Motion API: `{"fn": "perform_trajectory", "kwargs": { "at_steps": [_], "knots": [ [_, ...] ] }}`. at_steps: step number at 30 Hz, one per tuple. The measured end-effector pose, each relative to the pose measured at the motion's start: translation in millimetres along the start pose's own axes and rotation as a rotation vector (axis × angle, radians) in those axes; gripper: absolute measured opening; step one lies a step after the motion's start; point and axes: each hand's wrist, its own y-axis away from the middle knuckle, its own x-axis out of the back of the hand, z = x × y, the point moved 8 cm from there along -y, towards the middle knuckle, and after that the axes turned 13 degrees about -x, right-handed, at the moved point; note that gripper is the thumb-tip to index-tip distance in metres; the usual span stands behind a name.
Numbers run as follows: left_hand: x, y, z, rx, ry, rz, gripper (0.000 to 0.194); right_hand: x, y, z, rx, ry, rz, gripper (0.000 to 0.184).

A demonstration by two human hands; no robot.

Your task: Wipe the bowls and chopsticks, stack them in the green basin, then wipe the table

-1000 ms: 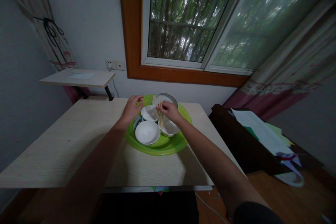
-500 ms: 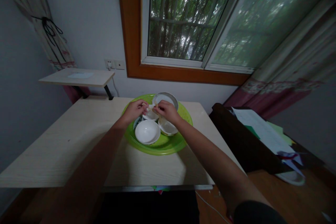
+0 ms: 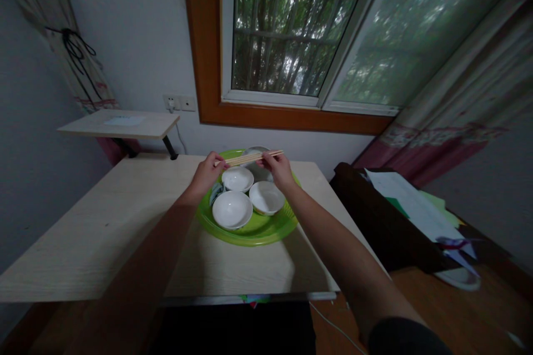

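Observation:
A bundle of pale wooden chopsticks [image 3: 246,159] is stretched between my two hands above a round green tray [image 3: 266,238]. My left hand [image 3: 208,172] pinches one end, and my right hand [image 3: 275,165] grips them near the other, where the tips poke out past the fingers. Under them on the tray are three white bowls: a near one [image 3: 232,211], a smaller one [image 3: 237,179] behind it and one on the right [image 3: 267,198]. Behind the chopsticks lies a large pale dish [image 3: 255,150], partly covered. A dark greenish cloth [image 3: 216,193] is tucked at the tray's left.
The tray stands on a light wooden table [image 3: 137,233]. A small raised shelf [image 3: 120,125] rises at the back left, near a wall socket [image 3: 179,102]. A window [image 3: 291,39] is behind. Papers [image 3: 408,205] lie on dark furniture to the right.
The chopsticks, which pointed up at an angle from my hands, are now nearly level across them. My right hand has shifted right and slightly back, uncovering more of the bowls.

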Motion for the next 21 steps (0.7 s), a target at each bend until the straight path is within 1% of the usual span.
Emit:
{"fn": "perform_trajectory", "kwargs": {
  "at_steps": [1, 3, 6, 8, 10, 13, 15, 18, 21],
  "knots": [
    [-1.0, -0.4, 0.9, -0.022, -0.033, -0.023, 0.015, -5.0, 0.3, 2.5, -0.024, -0.01, -0.051, 0.047],
    [-0.2, -1.3, 3.9, -0.061, -0.098, -0.041, 0.021, -10.9, 1.8, 5.6, -0.05, -0.031, -0.111, 0.047],
    [2.0, -2.8, 11.1, -0.117, -0.171, -0.049, 0.028, -13.1, 3.5, 7.2, -0.065, -0.045, -0.14, 0.045],
    [-1.5, -3.0, 15.3, -0.145, -0.146, -0.091, 0.032, -12.6, 4.0, 6.5, -0.064, -0.054, -0.144, 0.044],
    [-8.7, -1.9, 17.9, -0.159, -0.077, -0.16, 0.035, -10.7, 4.0, 5.2, -0.06, -0.074, -0.136, 0.044],
    [-18.6, 0.4, 19.2, -0.168, -0.01, -0.245, 0.036, -7.4, 3.2, 3.9, -0.064, -0.098, -0.122, 0.043],
    [-22.8, 1.7, 16.7, -0.144, 0.03, -0.275, 0.037, -4.0, 2.3, 3.0, -0.063, -0.112, -0.099, 0.043],
    [-28.0, 4.0, 9.0, -0.049, 0.091, -0.312, 0.04, 0.4, 0.7, 2.5, -0.058, -0.132, -0.069, 0.042],
    [-29.1, 4.9, 6.9, 0.008, 0.122, -0.318, 0.041, 0.7, -1.1, 3.8, -0.061, -0.156, -0.073, 0.043]
  ]
}}
